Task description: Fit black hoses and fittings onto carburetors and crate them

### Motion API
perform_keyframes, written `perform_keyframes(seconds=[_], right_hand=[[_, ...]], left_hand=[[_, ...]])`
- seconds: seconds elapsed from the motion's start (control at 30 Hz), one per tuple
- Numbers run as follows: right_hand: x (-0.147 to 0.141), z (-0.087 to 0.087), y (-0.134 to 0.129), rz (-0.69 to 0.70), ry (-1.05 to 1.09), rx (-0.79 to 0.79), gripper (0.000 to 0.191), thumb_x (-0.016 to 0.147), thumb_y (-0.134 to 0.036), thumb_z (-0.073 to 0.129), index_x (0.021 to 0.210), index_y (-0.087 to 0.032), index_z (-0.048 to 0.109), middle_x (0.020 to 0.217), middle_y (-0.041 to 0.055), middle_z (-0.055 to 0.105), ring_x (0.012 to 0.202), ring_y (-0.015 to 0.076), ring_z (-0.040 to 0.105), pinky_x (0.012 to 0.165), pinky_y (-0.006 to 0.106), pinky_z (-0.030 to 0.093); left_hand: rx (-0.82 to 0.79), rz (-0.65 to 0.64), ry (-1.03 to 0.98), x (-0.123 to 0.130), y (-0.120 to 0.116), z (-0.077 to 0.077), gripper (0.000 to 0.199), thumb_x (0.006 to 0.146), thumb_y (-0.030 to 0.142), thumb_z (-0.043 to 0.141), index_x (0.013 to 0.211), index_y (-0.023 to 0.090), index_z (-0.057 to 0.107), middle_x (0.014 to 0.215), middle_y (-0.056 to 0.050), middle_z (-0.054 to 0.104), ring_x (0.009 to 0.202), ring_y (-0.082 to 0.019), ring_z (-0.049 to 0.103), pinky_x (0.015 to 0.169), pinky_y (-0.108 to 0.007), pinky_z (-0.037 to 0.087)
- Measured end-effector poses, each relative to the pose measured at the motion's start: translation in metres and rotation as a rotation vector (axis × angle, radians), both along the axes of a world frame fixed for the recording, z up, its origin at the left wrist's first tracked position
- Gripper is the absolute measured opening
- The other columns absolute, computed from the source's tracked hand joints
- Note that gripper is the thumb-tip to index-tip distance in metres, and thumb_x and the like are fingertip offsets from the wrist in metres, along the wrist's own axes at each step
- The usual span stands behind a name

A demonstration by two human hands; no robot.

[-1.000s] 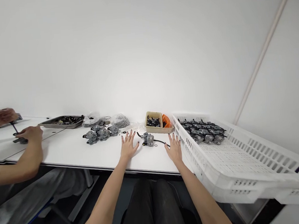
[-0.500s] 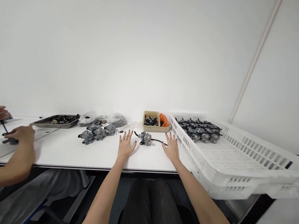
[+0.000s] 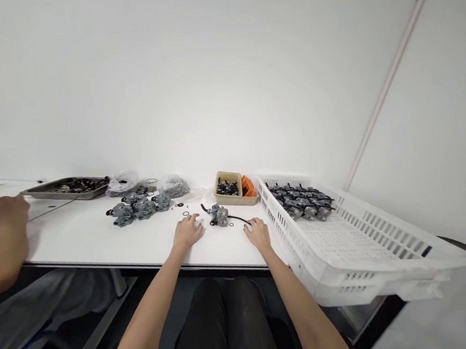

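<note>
A grey metal carburetor [image 3: 219, 216] with a black hose [image 3: 238, 218] lies on the white table between my hands. My left hand [image 3: 187, 233] rests on the tabletop to its left, holding nothing, its fingers slightly bent and apart. At the hose's free end is my right hand [image 3: 258, 234], its thumb and index finger apart and the other fingers curled. Whether it touches the hose I cannot tell. One small black O-ring [image 3: 231, 224] lies right of the carburetor, another ring [image 3: 186, 213] just beyond my left hand.
Several carburetor bodies [image 3: 142, 208] stand left, before plastic bags of parts [image 3: 173, 185]. A beige bin [image 3: 237, 199] and an orange basket [image 3: 247, 185] are at the back. A white crate [image 3: 363, 239] with carburetors [image 3: 303, 201] stands right. A co-worker's hand [image 3: 8, 213] and metal tray [image 3: 69, 195] are left.
My hands have drawn back from lying flat, and their fingers are now more bent. The view has turned a little right. A ring beyond my left hand has come into sight.
</note>
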State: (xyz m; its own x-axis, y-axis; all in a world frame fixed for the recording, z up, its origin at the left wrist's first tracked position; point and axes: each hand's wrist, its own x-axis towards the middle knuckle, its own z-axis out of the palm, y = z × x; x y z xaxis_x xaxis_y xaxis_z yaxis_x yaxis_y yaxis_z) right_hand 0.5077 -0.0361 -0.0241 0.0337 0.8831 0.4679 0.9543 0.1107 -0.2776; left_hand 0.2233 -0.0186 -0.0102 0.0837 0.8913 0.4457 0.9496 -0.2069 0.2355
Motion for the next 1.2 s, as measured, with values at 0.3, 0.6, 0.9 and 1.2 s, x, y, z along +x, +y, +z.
perform_keyframes(seconds=[0.3,0.6,0.9,1.2], right_hand=[[0.0002,0.0005,-0.0014,0.018,-0.002,-0.040,0.029,0.088,-0.031,0.050,0.108,-0.018,0.067,0.113,0.0111,0.066,0.106,0.0241,0.057,0.086,0.033,0.040],[0.0004,-0.0011,-0.0013,0.019,-0.001,-0.057,0.026,0.087,-0.031,0.051,0.107,-0.021,0.065,0.113,0.0089,0.065,0.108,0.0241,0.055,0.088,0.034,0.038],[0.0017,-0.0036,0.0010,0.015,-0.002,-0.039,0.025,0.085,-0.034,0.054,0.103,-0.022,0.065,0.112,0.0088,0.061,0.108,0.0244,0.053,0.089,0.036,0.036],[0.0007,-0.0028,-0.0013,0.015,-0.002,-0.032,0.026,0.086,-0.037,0.054,0.104,-0.022,0.065,0.113,0.0089,0.061,0.108,0.0254,0.052,0.088,0.037,0.036]], left_hand=[[-0.086,0.006,0.020,-0.0013,0.0021,-0.0006,0.040,0.091,0.040,0.056,0.124,0.016,0.055,0.121,-0.011,0.059,0.112,-0.024,0.056,0.097,-0.048,0.046],[-0.107,0.000,0.042,-0.0016,0.0036,-0.0007,0.036,0.090,0.040,0.057,0.117,0.016,0.059,0.121,-0.010,0.059,0.115,-0.025,0.054,0.099,-0.050,0.043],[-0.126,-0.017,0.054,-0.0016,0.0027,0.0018,0.034,0.089,0.039,0.058,0.114,0.016,0.060,0.124,-0.010,0.057,0.117,-0.026,0.052,0.100,-0.050,0.042],[-0.129,-0.046,0.059,-0.0010,0.0007,0.0024,0.033,0.089,0.040,0.059,0.112,0.017,0.062,0.122,-0.010,0.059,0.115,-0.025,0.053,0.100,-0.050,0.041]])
